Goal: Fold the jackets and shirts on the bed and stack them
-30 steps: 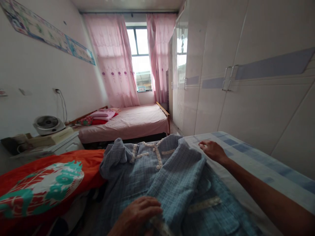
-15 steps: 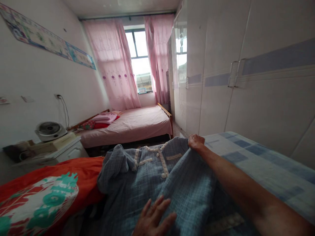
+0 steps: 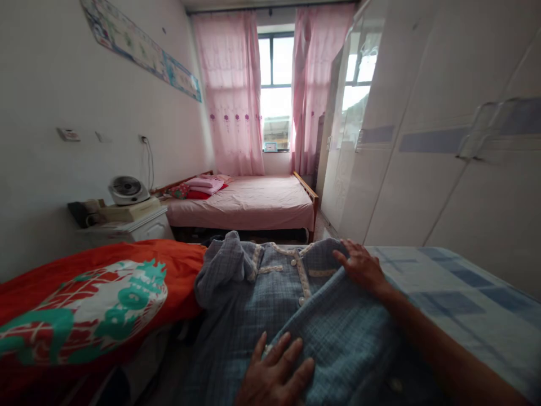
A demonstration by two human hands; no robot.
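Note:
A blue checked jacket with cream lace trim and white buttons lies spread out in front of me. Its sleeve on the right is folded across the front, and the other one is bunched at the upper left. Fingers apart, my left hand rests flat on the folded part near the bottom. My right hand lies on the shoulder at the upper right with its fingers stretched out. Left of the jacket is an orange garment with a white and green print.
Under the clothes is a bed with a blue-and-white checked sheet. A pink-covered bed stands beyond it, below the curtained window. White wardrobes line the right side. On the left, a fan sits atop a white cabinet.
My right hand has loosened from its pinch on the shoulder and now lies spread there. The folded sleeve lies lower across the front. My view has turned left.

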